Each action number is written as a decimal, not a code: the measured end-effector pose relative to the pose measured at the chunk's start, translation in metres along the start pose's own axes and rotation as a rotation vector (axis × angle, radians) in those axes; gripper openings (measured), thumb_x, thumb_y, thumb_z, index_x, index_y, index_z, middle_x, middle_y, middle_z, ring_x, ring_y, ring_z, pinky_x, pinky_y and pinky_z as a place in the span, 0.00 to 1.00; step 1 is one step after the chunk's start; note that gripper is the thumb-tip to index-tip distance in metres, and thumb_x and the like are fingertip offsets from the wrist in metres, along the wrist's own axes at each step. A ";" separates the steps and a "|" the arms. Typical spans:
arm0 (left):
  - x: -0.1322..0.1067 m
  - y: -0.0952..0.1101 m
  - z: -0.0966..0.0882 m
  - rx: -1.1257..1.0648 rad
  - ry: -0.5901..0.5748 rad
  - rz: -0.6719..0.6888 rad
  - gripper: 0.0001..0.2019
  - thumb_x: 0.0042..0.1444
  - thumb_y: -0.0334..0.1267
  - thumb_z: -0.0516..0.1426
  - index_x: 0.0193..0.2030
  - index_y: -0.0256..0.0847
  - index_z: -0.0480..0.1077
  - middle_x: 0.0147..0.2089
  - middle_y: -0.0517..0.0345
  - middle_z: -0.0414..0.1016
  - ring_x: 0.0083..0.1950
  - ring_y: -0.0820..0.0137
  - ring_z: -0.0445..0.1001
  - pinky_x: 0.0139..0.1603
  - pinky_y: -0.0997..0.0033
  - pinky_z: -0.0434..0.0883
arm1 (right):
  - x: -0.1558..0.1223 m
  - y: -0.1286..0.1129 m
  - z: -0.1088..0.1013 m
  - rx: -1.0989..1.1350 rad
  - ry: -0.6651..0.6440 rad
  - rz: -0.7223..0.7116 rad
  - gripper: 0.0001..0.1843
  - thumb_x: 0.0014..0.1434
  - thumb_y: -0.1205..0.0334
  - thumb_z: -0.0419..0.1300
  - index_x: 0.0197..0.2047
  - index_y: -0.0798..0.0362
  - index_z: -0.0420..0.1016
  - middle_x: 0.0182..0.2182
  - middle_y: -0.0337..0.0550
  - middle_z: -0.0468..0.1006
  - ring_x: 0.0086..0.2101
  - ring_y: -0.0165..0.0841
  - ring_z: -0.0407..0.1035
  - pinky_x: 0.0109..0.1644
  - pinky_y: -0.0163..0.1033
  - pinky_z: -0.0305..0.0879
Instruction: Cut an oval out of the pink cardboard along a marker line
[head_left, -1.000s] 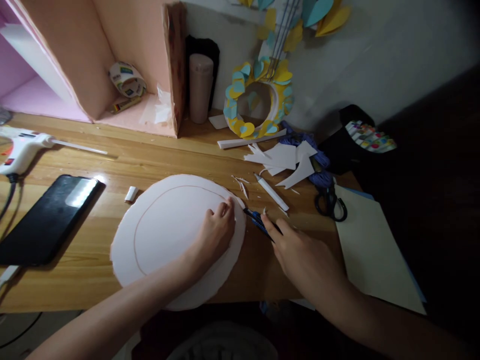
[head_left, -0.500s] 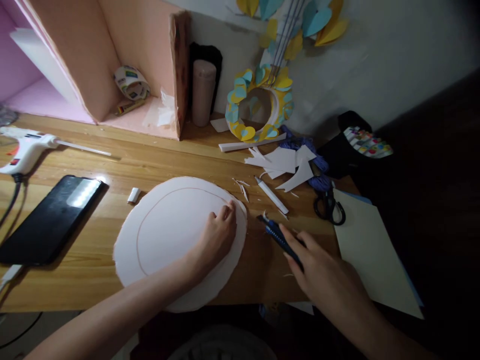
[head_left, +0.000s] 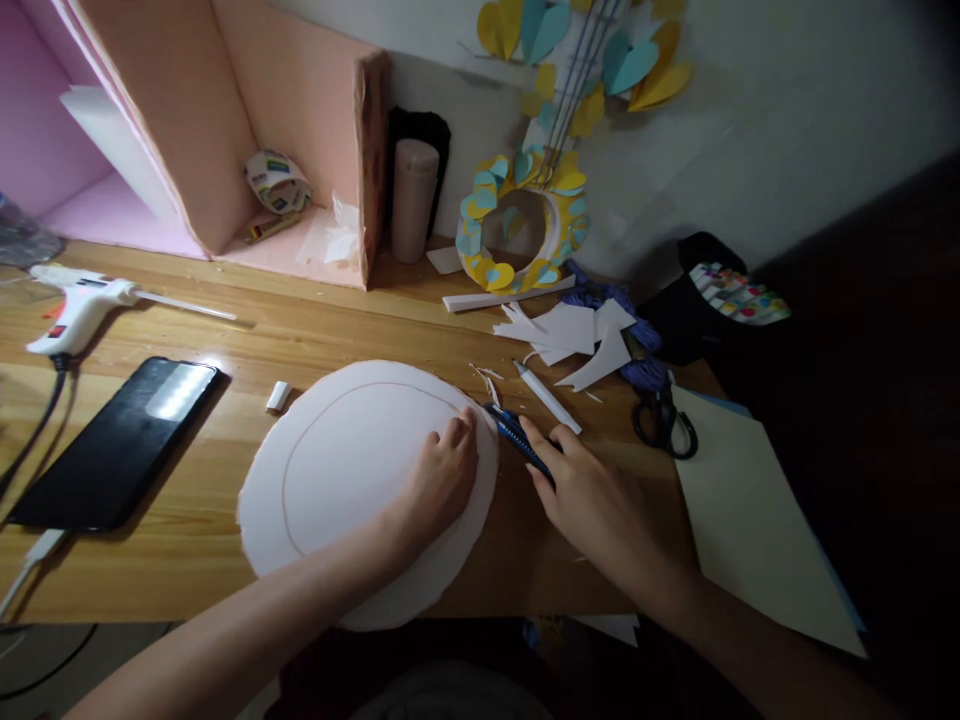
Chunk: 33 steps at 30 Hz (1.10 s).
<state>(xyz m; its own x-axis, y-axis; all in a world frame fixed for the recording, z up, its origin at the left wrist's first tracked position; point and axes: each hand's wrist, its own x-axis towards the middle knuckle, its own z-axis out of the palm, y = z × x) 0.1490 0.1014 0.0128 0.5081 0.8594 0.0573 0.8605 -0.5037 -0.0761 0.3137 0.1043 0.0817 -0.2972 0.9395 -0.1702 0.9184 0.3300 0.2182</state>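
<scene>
A white round board (head_left: pixel 360 450) with a rough edge and a thin brown curved line drawn inside it lies on the table. My left hand (head_left: pixel 446 460) is closed and rests on the board's right side, its curled fingertips pressing near the rim; whether anything small is under them is hidden. In my right hand (head_left: pixel 577 480) is a blue utility knife (head_left: pixel 521 440), its tip at the board's upper right edge beside the left fingertips. Thin white shavings (head_left: pixel 487 380) lie just beyond that edge.
A white marker (head_left: pixel 547 395), its cap (head_left: pixel 278 397), paper scraps (head_left: pixel 570 328) and black scissors (head_left: pixel 664 425) lie around the board. To the left are a phone (head_left: pixel 120 445) and a glue gun (head_left: pixel 82 305). A flowered ring (head_left: pixel 472 235) stands behind, near a pink bottle (head_left: pixel 415 200).
My right hand has moved left and up with the utility knife, bringing its tip from beside the board to the rim. My left hand stays on the board. The view has shifted slightly.
</scene>
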 end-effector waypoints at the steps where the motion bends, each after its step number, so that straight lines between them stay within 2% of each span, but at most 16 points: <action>1: 0.000 0.000 0.000 0.000 -0.001 0.001 0.20 0.59 0.26 0.46 0.56 0.26 0.66 0.63 0.33 0.60 0.51 0.57 0.68 0.36 0.66 0.71 | 0.000 0.000 0.000 0.006 -0.004 0.001 0.27 0.62 0.62 0.52 0.64 0.46 0.59 0.42 0.43 0.72 0.29 0.31 0.71 0.24 0.37 0.57; 10: -0.001 0.001 0.002 0.031 0.061 -0.004 0.21 0.58 0.27 0.47 0.56 0.25 0.66 0.62 0.33 0.63 0.50 0.58 0.68 0.36 0.67 0.71 | 0.000 0.000 -0.001 0.002 -0.006 0.013 0.27 0.61 0.62 0.54 0.64 0.43 0.59 0.42 0.43 0.73 0.27 0.32 0.70 0.22 0.37 0.53; 18: 0.000 0.000 0.000 0.035 0.048 -0.003 0.21 0.57 0.26 0.47 0.55 0.26 0.68 0.62 0.34 0.63 0.50 0.59 0.69 0.35 0.68 0.71 | -0.001 0.001 0.001 -0.054 0.018 0.001 0.27 0.61 0.61 0.54 0.64 0.43 0.59 0.42 0.42 0.73 0.27 0.33 0.71 0.22 0.37 0.55; 25: 0.000 0.000 0.001 0.044 0.047 0.013 0.22 0.56 0.25 0.47 0.56 0.22 0.66 0.62 0.32 0.63 0.50 0.58 0.69 0.36 0.67 0.71 | 0.001 -0.005 -0.003 -0.166 -0.006 -0.063 0.28 0.61 0.66 0.50 0.65 0.48 0.58 0.42 0.45 0.74 0.25 0.32 0.71 0.22 0.38 0.57; 33: 0.001 0.002 0.000 0.059 0.041 -0.012 0.23 0.55 0.25 0.47 0.57 0.22 0.65 0.62 0.33 0.64 0.49 0.59 0.69 0.36 0.67 0.70 | 0.014 -0.008 -0.015 -0.186 0.014 -0.166 0.28 0.57 0.71 0.52 0.62 0.57 0.62 0.40 0.49 0.75 0.28 0.34 0.72 0.25 0.37 0.63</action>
<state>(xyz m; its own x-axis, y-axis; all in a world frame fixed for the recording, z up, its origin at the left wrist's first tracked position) 0.1511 0.1012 0.0130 0.4998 0.8604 0.0995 0.8636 -0.4863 -0.1331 0.2981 0.1160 0.0915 -0.4443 0.8719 -0.2057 0.7934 0.4896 0.3617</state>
